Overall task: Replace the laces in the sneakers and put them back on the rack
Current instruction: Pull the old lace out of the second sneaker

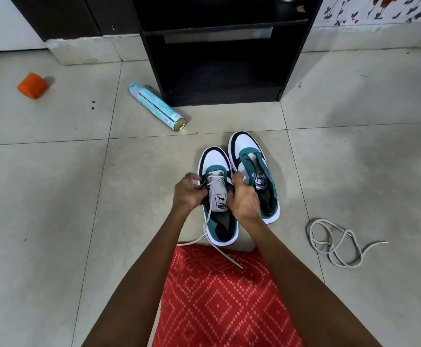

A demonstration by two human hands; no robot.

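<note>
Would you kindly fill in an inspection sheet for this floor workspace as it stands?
Surface: pale grey tiled floor, a few dark specks.
Job's things: teal, white and black near sneaker, partly laced with a threaded white lace; matching far sneaker beside it, unlaced; loose white lace coiled on the floor to the right; black shelf rack ahead.
Clutter: pale blue spray can lying on its side; orange plastic cap.
Hands: left hand pinches the threaded white lace at the eyelets; right hand grips the near sneaker's other side.
Cables: nothing seen.
Surroundings: floral wallpaper, dark cabinet, red patterned cloth over the lap.
</note>
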